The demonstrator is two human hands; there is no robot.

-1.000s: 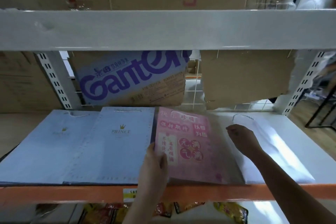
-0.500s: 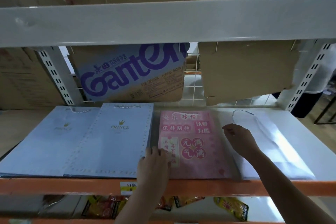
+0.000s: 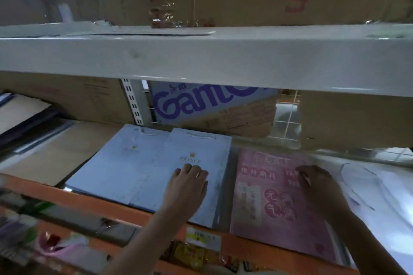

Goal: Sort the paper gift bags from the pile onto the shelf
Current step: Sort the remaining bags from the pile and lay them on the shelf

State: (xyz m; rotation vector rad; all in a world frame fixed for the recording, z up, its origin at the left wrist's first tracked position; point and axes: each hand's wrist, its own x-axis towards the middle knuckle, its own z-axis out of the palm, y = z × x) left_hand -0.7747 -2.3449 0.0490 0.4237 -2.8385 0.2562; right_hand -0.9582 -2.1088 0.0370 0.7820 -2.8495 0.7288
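Flat paper gift bags lie in a row on the shelf (image 3: 232, 243). Two pale blue bags with a gold crown mark overlap at the left; my left hand (image 3: 188, 182) rests flat on the nearer blue bag (image 3: 201, 145), fingers spread. To its right lies a pink bag with red characters (image 3: 268, 203). My right hand (image 3: 312, 182) rests on the pink bag's upper right part, fingers bent down onto it. A white bag (image 3: 375, 187) lies flat further right, partly under the pink one.
A white beam (image 3: 201, 60) of the upper shelf crosses overhead, with cardboard boxes on it. A box printed in purple (image 3: 212, 105) and a plain cardboard sheet (image 3: 353, 116) stand at the back. Snack packets (image 3: 192, 254) lie on the level below.
My left hand moved from the pink bag's left edge onto the blue bag. My right hand moved onto the pink bag's face. The view swung left and up.
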